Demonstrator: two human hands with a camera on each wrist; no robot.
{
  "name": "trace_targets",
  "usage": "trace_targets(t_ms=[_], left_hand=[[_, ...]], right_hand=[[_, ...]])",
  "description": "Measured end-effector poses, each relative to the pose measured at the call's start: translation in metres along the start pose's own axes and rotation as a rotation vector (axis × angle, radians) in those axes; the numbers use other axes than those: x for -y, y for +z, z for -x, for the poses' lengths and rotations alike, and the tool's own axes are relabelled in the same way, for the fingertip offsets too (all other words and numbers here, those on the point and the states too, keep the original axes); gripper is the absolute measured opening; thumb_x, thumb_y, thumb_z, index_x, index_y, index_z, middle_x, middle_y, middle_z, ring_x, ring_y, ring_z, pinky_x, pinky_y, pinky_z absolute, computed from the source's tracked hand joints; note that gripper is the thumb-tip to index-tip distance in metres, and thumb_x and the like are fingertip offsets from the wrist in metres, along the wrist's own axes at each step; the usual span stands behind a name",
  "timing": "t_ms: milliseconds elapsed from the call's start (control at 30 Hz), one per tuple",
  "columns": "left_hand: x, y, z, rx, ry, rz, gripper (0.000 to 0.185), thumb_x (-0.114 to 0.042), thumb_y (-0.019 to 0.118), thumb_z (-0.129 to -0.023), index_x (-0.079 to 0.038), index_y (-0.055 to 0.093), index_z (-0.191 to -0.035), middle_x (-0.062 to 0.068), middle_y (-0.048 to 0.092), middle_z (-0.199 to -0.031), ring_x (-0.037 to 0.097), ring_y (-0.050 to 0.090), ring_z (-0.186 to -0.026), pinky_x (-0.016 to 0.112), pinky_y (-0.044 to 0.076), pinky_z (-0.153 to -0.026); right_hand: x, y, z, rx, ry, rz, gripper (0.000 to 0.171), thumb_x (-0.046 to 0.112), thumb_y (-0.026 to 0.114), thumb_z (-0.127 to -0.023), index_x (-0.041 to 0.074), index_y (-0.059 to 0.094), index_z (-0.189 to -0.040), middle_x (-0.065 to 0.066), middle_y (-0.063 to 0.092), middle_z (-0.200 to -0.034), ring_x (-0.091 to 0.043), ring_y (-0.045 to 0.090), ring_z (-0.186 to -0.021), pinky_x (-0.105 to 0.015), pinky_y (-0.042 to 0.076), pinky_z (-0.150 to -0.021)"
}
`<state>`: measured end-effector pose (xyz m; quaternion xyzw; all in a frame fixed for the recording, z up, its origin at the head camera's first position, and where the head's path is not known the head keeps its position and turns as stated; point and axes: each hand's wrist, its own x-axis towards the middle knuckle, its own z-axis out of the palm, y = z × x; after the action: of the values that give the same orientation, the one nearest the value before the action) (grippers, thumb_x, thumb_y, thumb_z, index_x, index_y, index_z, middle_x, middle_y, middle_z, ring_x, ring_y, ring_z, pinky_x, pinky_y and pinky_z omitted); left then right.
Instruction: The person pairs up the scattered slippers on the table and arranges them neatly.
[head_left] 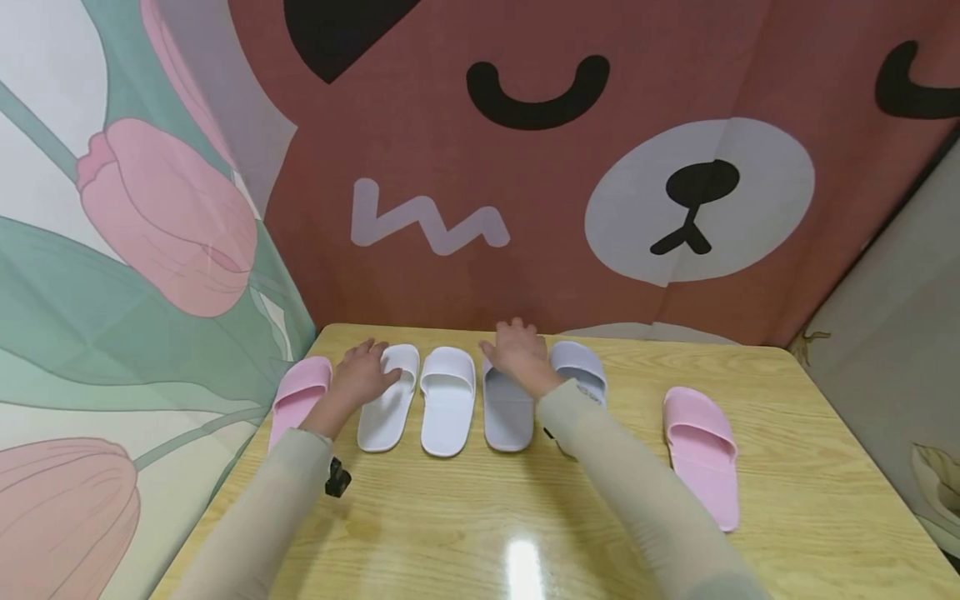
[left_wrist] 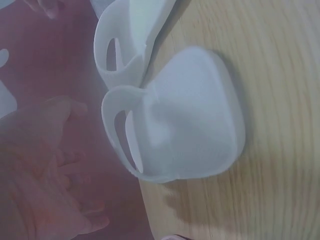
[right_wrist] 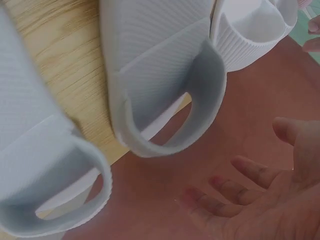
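My left hand point(head_left: 360, 379) hovers by the toe end of a white slipper point(head_left: 386, 421), its fingers loosely spread and holding nothing. In the left wrist view that hand point(left_wrist: 35, 170) is apart from the white slipper's strap. A second white slipper point(head_left: 447, 417) lies just to the right. Over the strap of a grey slipper point(head_left: 508, 421) my right hand point(head_left: 519, 350) covers part of it from the head view. The right wrist view has its fingers extended, with a gap to the grey slipper point(right_wrist: 155, 60). Another grey slipper point(head_left: 576, 357) is partly behind the right forearm.
One pink slipper point(head_left: 300, 400) lies at the left edge, partly behind the left arm. Its like, a pink slipper point(head_left: 701, 450), lies apart on the right. All rest on a wooden table point(head_left: 795, 467). A bear-print curtain point(head_left: 547, 183) hangs behind; a flower-print one point(head_left: 165, 217) hangs left.
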<state>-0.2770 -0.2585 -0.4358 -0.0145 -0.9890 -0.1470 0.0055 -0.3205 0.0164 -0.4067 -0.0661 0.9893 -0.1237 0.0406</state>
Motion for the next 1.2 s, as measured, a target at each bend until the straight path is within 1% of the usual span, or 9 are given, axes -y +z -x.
trace_targets(t_ms=[133, 267, 500, 600, 867, 1067, 1200], left_hand=[[0.002, -0.002, 0.002, 0.004, -0.005, 0.003, 0.071, -0.039, 0.060, -0.096, 0.003, 0.042, -0.150, 0.033, 0.031, -0.156, 0.056, 0.029, -0.142, 0.066, 0.031, -0.112], [0.005, -0.003, 0.003, 0.003, -0.007, -0.003, 0.071, -0.039, 0.061, -0.096, 0.003, 0.042, -0.150, 0.033, 0.032, -0.156, 0.056, 0.030, -0.141, 0.067, 0.031, -0.111], [0.019, -0.002, 0.004, 0.004, -0.002, -0.061, 0.071, -0.039, 0.060, -0.096, 0.004, 0.042, -0.149, 0.034, 0.033, -0.155, 0.057, 0.031, -0.139, 0.069, 0.033, -0.107], [0.023, -0.004, 0.006, 0.011, -0.008, -0.054, 0.071, -0.039, 0.060, -0.096, 0.004, 0.041, -0.150, 0.035, 0.032, -0.155, 0.058, 0.030, -0.139, 0.071, 0.033, -0.106], [0.032, -0.008, 0.011, 0.028, -0.004, -0.058, 0.071, -0.039, 0.060, -0.096, 0.004, 0.041, -0.150, 0.035, 0.031, -0.155, 0.060, 0.029, -0.138, 0.072, 0.032, -0.106], [0.039, -0.011, 0.015, 0.039, -0.017, -0.045, 0.073, -0.039, 0.060, -0.096, 0.005, 0.040, -0.150, 0.037, 0.028, -0.155, 0.061, 0.026, -0.139, 0.073, 0.028, -0.107], [0.043, -0.011, 0.017, 0.051, -0.022, -0.048, 0.073, -0.038, 0.061, -0.095, 0.006, 0.040, -0.149, 0.038, 0.028, -0.154, 0.061, 0.026, -0.138, 0.074, 0.027, -0.108]], right_hand=[[-0.009, -0.002, 0.002, -0.006, -0.003, 0.001, 0.058, 0.055, 0.052, -0.101, 0.010, 0.058, -0.136, -0.016, 0.054, -0.131, -0.041, 0.051, -0.122, -0.054, 0.048, -0.096], [-0.018, -0.004, 0.003, 0.005, 0.007, 0.001, 0.062, 0.056, 0.050, -0.101, 0.011, 0.054, -0.143, -0.017, 0.052, -0.138, -0.041, 0.049, -0.127, -0.054, 0.047, -0.098], [-0.035, -0.005, 0.004, 0.015, 0.021, 0.004, 0.063, 0.055, 0.049, -0.101, 0.012, 0.050, -0.147, -0.017, 0.048, -0.145, -0.042, 0.046, -0.132, -0.056, 0.044, -0.101], [-0.042, -0.007, 0.006, 0.022, 0.029, 0.000, 0.063, 0.055, 0.048, -0.102, 0.011, 0.049, -0.148, -0.017, 0.046, -0.147, -0.043, 0.045, -0.133, -0.057, 0.044, -0.102], [-0.058, -0.012, 0.010, 0.025, 0.043, -0.015, 0.065, 0.055, 0.046, -0.103, 0.011, 0.046, -0.150, -0.019, 0.043, -0.149, -0.045, 0.042, -0.136, -0.059, 0.043, -0.103], [-0.068, -0.016, 0.013, -0.006, 0.043, 0.001, 0.064, 0.054, 0.047, -0.102, 0.010, 0.048, -0.149, -0.020, 0.045, -0.147, -0.047, 0.043, -0.135, -0.060, 0.042, -0.103], [-0.075, -0.018, 0.016, -0.016, 0.039, -0.009, 0.064, 0.053, 0.048, -0.102, 0.010, 0.048, -0.149, -0.021, 0.045, -0.146, -0.047, 0.043, -0.134, -0.060, 0.043, -0.101]])
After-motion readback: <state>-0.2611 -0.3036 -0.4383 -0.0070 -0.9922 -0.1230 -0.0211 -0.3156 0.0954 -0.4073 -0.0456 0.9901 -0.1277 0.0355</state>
